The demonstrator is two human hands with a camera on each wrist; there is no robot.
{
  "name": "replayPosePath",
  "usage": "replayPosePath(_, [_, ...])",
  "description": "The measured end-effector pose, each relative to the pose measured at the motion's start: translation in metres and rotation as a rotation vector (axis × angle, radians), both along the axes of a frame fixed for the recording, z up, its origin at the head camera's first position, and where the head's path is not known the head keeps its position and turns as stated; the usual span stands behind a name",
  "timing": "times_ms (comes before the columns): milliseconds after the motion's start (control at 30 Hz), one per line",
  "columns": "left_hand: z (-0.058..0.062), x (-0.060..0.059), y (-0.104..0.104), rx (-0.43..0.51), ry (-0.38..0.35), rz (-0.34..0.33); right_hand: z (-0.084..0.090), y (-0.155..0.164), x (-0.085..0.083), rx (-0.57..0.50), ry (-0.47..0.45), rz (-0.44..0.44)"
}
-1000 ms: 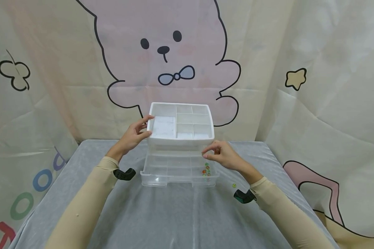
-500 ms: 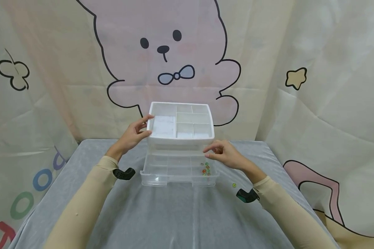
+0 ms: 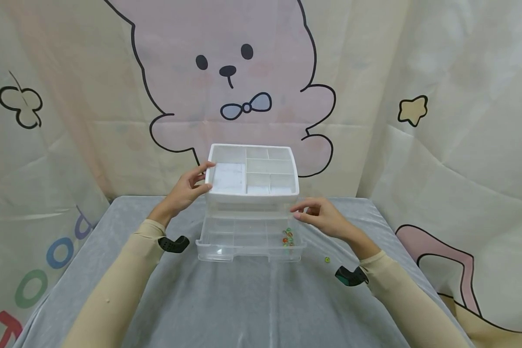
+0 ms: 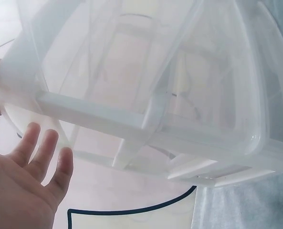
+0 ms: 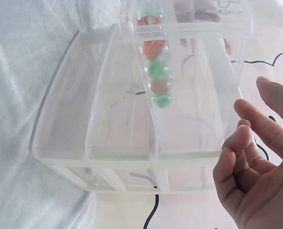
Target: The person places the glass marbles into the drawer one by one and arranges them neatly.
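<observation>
A small plastic drawer box [image 3: 252, 198] with a white compartment top stands mid-table, its clear lower drawer [image 3: 217, 253] pulled out toward me. Several glass marbles [image 3: 288, 238], orange and green, lie in the drawer's right section; the right wrist view shows these marbles [image 5: 157, 70] in a row through the clear wall. My left hand [image 3: 186, 191] grips the box's upper left edge, thumb and index finger at the rim. To the right of the box, my right hand [image 3: 324, 217] hovers over the drawer's right side, fingers loosely bent, holding nothing.
A single yellow-green marble [image 3: 327, 260] lies on the grey tablecloth [image 3: 243, 304] right of the drawer, near the right wrist's black camera [image 3: 351, 276]. Behind the table hangs a curtain [image 3: 261, 125] with a printed bear.
A marble at my right fingertips was let go and dropped into the drawer's right section. The right hand then drew back to the right; the left hand stayed put.
</observation>
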State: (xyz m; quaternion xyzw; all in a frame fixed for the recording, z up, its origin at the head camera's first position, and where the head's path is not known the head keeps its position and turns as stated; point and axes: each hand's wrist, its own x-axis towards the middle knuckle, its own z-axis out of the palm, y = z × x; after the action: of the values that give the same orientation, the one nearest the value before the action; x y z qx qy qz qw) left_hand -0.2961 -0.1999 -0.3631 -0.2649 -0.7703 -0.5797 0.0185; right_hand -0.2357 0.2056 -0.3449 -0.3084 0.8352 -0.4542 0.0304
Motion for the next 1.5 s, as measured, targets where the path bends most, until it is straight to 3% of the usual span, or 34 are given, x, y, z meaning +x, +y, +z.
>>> replayPosePath(633, [0.002,-0.001,0.000,-0.010,0.009,0.014,-0.004,0.024,-0.001,-0.023,0.030,-0.048])
replayPosePath(1500, [-0.002,0.000,0.000,-0.011,0.012,0.012,-0.035,0.052,-0.001,-0.046,-0.011,-0.093])
